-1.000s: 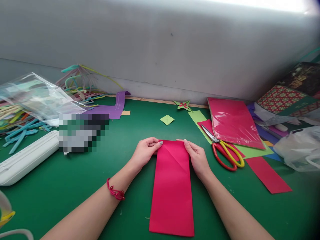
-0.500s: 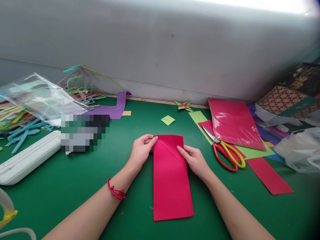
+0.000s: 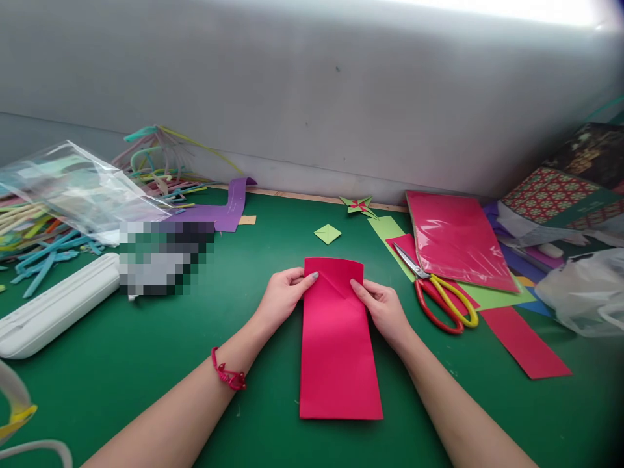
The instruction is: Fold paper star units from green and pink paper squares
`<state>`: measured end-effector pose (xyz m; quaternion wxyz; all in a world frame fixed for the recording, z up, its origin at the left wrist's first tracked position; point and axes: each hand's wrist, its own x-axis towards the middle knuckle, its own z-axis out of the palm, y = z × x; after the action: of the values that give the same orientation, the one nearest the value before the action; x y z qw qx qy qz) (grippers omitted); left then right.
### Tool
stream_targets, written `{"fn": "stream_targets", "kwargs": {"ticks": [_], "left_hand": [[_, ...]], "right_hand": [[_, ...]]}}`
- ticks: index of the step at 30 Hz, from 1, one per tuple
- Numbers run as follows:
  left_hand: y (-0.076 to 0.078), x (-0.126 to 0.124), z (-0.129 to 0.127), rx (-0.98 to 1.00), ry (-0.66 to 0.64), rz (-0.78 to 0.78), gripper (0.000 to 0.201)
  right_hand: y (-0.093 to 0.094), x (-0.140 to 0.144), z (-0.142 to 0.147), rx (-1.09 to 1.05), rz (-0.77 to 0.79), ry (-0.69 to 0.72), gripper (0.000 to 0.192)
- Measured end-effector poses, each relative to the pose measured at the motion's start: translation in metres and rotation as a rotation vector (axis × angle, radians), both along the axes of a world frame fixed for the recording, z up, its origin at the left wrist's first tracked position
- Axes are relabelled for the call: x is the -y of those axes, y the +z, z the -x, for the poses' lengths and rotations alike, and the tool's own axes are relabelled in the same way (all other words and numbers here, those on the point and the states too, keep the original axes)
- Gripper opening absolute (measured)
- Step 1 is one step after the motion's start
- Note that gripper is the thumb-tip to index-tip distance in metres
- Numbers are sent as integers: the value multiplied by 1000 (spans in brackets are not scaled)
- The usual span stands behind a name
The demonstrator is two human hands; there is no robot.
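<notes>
Between my hands is a tall red sheet of paper (image 3: 338, 351), with a faint slanting crease near its top. My left hand (image 3: 287, 292) pinches its upper left edge, thumb on the front and fingers behind. On the opposite side my right hand (image 3: 383, 305) grips the upper right edge the same way. The fingertips behind the paper are hidden. Just beyond the sheet lie a small folded light green paper square (image 3: 327, 234) and a green and red paper star (image 3: 358, 205). Scissors (image 3: 441, 296) with red and yellow handles rest right of my right hand.
A wrapped pack of red paper (image 3: 458, 240) lies at the back right, with a loose red piece (image 3: 526, 341) nearer. Clear plastic bags (image 3: 585, 292) sit at the far right. Leftward are a white case (image 3: 58, 305), purple paper (image 3: 236, 201) and heaped coloured strips (image 3: 43, 253).
The red paper has shifted slightly right, and its bottom edge has moved a little away from me. Both hands still grip it, and my left hand has come slightly lower and rightward.
</notes>
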<state>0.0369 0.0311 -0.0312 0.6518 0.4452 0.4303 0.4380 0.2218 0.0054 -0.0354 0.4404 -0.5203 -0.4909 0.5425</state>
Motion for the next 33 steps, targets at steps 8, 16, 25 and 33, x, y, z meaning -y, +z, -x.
{"fn": "stream_targets", "kwargs": {"ticks": [8,16,25,33], "left_hand": [[-1,0,3,-30,89,13,28],[-1,-2,3,-32,127,-5,28],[4,2,-2,25,16,-9,39],[1,0,2,58,21,53,37]], "right_hand": [[3,2,1,45,-5,58,32],[0,2,0,82,-27,85,32],[-4,-2,-2,79,-69,-31,34],[2,2,-1,23,16,70,34]]}}
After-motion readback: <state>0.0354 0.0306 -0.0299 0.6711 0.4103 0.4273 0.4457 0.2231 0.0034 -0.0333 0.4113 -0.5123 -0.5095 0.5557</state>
